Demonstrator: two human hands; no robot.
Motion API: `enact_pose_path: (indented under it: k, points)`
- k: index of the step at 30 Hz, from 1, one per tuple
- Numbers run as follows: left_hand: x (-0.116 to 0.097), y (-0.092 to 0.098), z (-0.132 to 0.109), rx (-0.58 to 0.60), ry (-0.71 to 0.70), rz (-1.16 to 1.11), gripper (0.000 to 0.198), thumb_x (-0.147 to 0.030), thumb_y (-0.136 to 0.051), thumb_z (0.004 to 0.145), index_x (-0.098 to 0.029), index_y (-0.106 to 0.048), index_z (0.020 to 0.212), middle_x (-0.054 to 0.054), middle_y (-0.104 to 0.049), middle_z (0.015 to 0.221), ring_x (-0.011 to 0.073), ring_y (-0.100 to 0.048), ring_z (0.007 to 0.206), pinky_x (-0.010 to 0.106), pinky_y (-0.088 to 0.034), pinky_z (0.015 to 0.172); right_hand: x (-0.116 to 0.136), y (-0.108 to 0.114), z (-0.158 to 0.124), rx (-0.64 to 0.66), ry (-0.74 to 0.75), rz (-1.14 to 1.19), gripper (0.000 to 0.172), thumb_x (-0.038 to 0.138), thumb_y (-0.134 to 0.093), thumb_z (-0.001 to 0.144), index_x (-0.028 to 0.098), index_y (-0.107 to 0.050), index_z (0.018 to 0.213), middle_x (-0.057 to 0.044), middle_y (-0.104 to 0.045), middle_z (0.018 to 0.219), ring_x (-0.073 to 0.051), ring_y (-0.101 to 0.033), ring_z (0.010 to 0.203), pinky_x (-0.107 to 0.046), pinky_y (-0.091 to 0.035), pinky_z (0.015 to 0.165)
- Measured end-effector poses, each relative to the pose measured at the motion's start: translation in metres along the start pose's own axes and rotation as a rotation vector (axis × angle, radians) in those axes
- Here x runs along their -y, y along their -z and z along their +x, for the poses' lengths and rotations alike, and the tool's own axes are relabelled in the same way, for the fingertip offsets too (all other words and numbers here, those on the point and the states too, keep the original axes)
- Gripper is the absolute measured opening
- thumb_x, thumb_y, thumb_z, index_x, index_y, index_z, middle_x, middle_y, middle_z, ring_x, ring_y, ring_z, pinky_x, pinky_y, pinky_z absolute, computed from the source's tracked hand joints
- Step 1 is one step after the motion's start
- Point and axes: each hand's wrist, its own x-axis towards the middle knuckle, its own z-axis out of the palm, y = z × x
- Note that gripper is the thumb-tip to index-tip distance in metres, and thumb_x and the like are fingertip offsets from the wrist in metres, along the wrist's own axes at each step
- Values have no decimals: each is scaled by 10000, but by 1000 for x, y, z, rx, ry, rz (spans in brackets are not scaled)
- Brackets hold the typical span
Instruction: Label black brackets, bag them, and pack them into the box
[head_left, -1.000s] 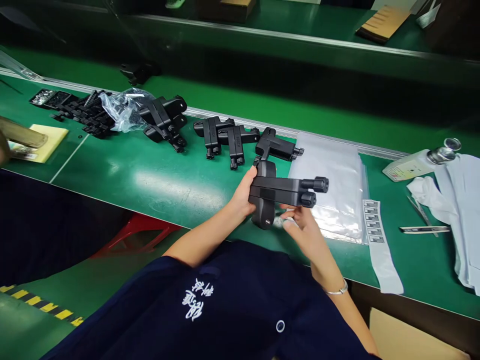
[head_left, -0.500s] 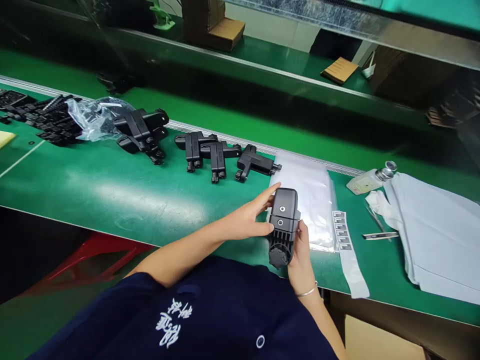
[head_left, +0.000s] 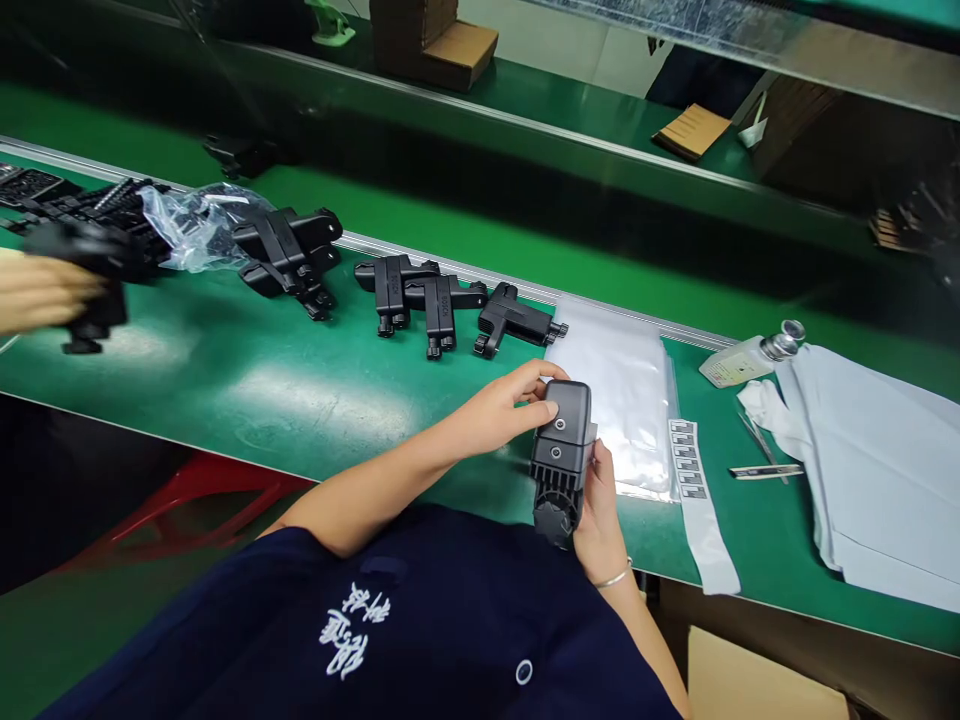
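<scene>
Between my two hands is a black plastic clamp-like device (head_left: 568, 415) with two screws in its upper face, ribs below them and a dark knob at its lower end. My left hand (head_left: 521, 402) grips its upper part from the left, thumb pressed near the upper screw. Wrapped around its right side, my right hand (head_left: 600, 505) supports it from behind; some fingers are hidden. Beyond them, several similar black devices (head_left: 441, 312) lie along the back of the green bench, one (head_left: 517, 318) just above my left hand. Clear plastic bags (head_left: 630, 400) lie partly behind the held device.
At far left, another person's hand (head_left: 45, 292) holds a blurred black device (head_left: 94, 290). On the right are a label strip (head_left: 694, 480), a pump bottle (head_left: 750, 357), a cutter knife (head_left: 765, 471) and white sheets (head_left: 885, 470). A metal-edged green strip (head_left: 487, 210) runs behind.
My left thumb has moved up the device, from beside the lower screw to near the upper one. Another person's hand with a black device has come into view at far left.
</scene>
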Motion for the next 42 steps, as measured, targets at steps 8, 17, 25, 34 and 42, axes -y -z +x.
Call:
enact_pose_path:
  k: [8,17,25,34,42]
  points:
    - [3,24,-36,131,15,335,924,-428,-710,828,-290,-202,1587,95,-407,1583,343,-444,1400,468,-333,1172,12,24,-10,-74,294,112,612,457,-808,747,290,-557,1280,-84,-692,1232,-273,-670,1121,-479,-513,1005]
    - [13,28,-47,42,33,144,907,-429,-789,774,-352,-320,1546,67,-536,1477,331,-538,1310,453,-418,1108,21,33,-15,82,249,-26,738,552,-737,805,278,-450,1428,-127,-660,1292,-312,-653,1167,-475,-549,958]
    - [28,24,-36,-26,375,-486,893,-691,-812,612,-224,-551,1327,46,-678,939,160,-637,734,234,-489,601,29,33,-6,41,68,4,475,589,-776,759,216,-677,1037,-40,-737,792,-226,-713,677,-385,-629,626]
    - [44,11,-40,-113,583,-677,572,-649,-780,701,-220,-688,1067,19,-695,890,140,-644,747,215,-516,606,31,21,-6,-14,-30,22,502,631,-783,715,224,-654,980,-27,-737,777,-226,-720,701,-395,-646,654]
    - [48,22,-31,-49,588,-659,472,-583,-620,891,-203,-689,1161,48,-738,919,147,-673,730,235,-527,640,36,13,-8,-23,47,-91,465,571,-784,743,221,-646,1016,-34,-746,821,-209,-712,706,-350,-613,654]
